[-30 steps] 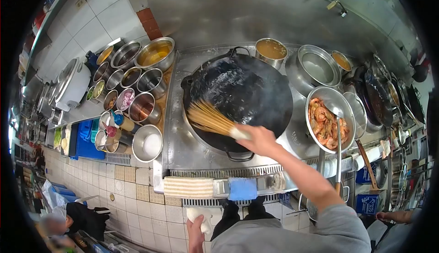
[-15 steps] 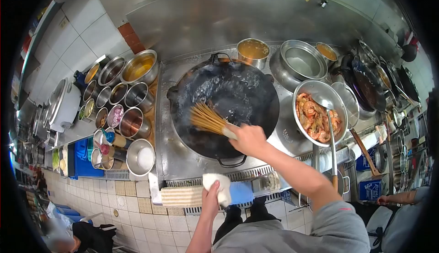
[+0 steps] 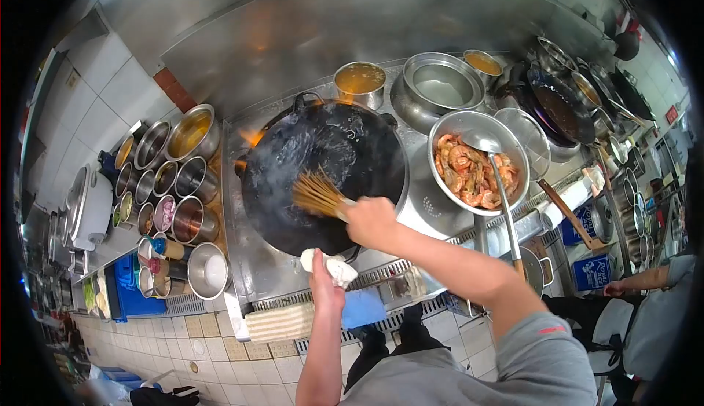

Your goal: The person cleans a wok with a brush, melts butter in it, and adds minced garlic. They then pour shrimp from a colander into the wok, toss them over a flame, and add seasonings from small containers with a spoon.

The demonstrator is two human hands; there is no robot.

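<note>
Cooker: white, far left, we see it on the side counter (image 3: 62, 268).
Cups: several steel ones just right of it, one with purple bits (image 3: 164, 214).
Bowl: yellow liquid inside, behind the cups (image 3: 209, 139).
Pot: nearest us on that side, white contents (image 3: 196, 270).
Flame: orange, at wok's left rim (image 3: 251, 137).
Striped towel: on the front rail (image 3: 279, 323).
Brush: bristles (image 3: 314, 192) down in the wok, left of its middle, handle tilted toward us.
Wok: big, black, on the steel stove (image 3: 236, 263), liquid and haze inside (image 3: 385, 186).
Left hand: near wok's front rim (image 3: 326, 289); thumb and fingers pinching cloth, some fingertips hidden from us.
Cloth: white, bunched, by wok's front handle; we can't tell if they touch (image 3: 337, 270).
Soup: brownish, in a pot behind the wok (image 3: 359, 79).
Blue towel: on the rail, right of the striped one (image 3: 363, 308).
Right hand: above wok's front right part (image 3: 370, 222), fingers curled together around the brush handle.
Shrimp: orange, in a steel basin right of the wok (image 3: 466, 164).
Ladle: leans in the basin, handle toward us (image 3: 503, 193).
Strainer: just right of the basin (image 3: 529, 142).
Pans: stacked dark, behind the strainer (image 3: 561, 105).
Other person: far right, grey sleeve (image 3: 675, 274).
</note>
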